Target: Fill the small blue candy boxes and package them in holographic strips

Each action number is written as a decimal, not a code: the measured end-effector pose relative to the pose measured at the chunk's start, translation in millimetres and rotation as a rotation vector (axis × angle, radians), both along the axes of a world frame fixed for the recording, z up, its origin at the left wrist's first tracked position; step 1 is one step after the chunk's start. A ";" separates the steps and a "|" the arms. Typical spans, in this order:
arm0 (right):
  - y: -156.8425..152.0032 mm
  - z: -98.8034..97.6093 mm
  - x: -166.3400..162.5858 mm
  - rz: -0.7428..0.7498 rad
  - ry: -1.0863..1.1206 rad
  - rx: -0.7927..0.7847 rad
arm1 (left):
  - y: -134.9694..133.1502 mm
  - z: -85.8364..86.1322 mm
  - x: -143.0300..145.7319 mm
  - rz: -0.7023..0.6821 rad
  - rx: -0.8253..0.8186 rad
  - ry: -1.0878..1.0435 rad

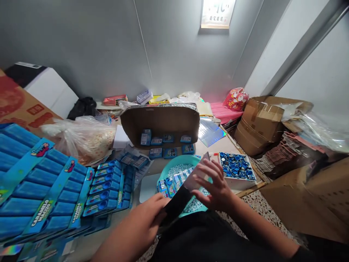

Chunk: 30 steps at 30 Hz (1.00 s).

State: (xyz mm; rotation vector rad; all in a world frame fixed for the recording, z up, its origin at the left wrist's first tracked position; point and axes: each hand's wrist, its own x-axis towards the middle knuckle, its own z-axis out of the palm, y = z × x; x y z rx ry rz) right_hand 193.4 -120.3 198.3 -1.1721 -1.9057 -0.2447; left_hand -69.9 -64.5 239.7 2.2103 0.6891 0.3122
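Observation:
My left hand (148, 214) is closed around the dark lower part of a long flat piece (177, 202) that is black at the bottom and pale grey toward its upper end. What kind of thing it is, I cannot make out. My right hand (215, 183) is beside the pale end, fingers bent but apart; whether it touches the piece is unclear. Under both hands is a turquoise basin (166, 168) of small pale-blue balls (194, 204). Several small blue candy packs (174, 182) lie on the balls, partly hidden by my hands.
At left rise stacked blue display packs (54, 196). A cardboard box (160, 120) on its side holds small blue boxes (156, 141). Right of the basin stands a white box (240, 183) of blue caps (236, 165). Large cartons (259, 123) stand at far right.

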 end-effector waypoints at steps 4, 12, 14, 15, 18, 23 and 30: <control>12.0 38.0 -17.3 0.189 -0.251 -0.225 | 5.9 5.3 -5.0 -0.073 0.127 0.015; 25.9 30.4 -33.8 0.298 -0.005 -0.354 | 8.0 -4.6 -5.2 0.278 0.912 -0.067; 27.2 23.2 -40.6 0.253 0.129 -0.385 | 3.4 -8.7 5.1 0.337 1.039 -0.106; 27.8 20.7 -43.4 0.238 0.188 -0.407 | 1.2 -11.4 10.0 0.341 1.063 -0.126; 28.6 19.3 -46.2 0.266 0.266 -0.523 | -2.5 -21.8 19.0 0.321 1.042 -0.162; 27.4 28.5 -35.3 0.299 0.287 -0.674 | -0.6 -36.1 17.0 0.242 1.039 -0.208; 26.2 27.1 -30.7 0.319 0.419 -0.704 | -4.0 -40.2 14.2 0.184 1.044 -0.248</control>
